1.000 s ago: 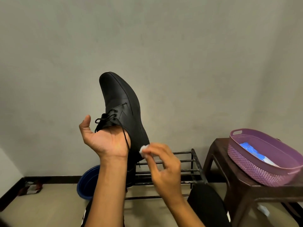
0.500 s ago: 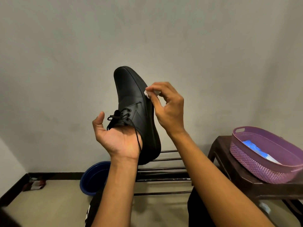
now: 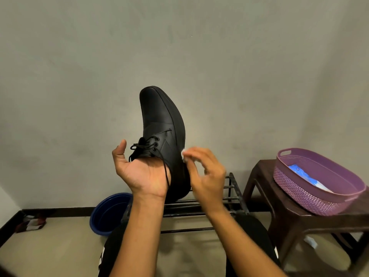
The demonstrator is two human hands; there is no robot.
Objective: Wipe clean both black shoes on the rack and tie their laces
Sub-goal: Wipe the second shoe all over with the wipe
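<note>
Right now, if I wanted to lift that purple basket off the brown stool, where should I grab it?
Probably by its two short ends, reaching down from above: the purple basket is a long oval, and the far end's rim has a cut-out handle slot. It sits upright on the brown stool, open top up.

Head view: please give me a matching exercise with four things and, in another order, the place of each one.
Things:
1 shoe
2 wipe
3 basket
4 basin

Places:
A on the stool
B on the floor beside the rack
C raised on the left hand
D pinched by the right hand

Pairs: 1-C; 2-D; 3-A; 4-B
</note>
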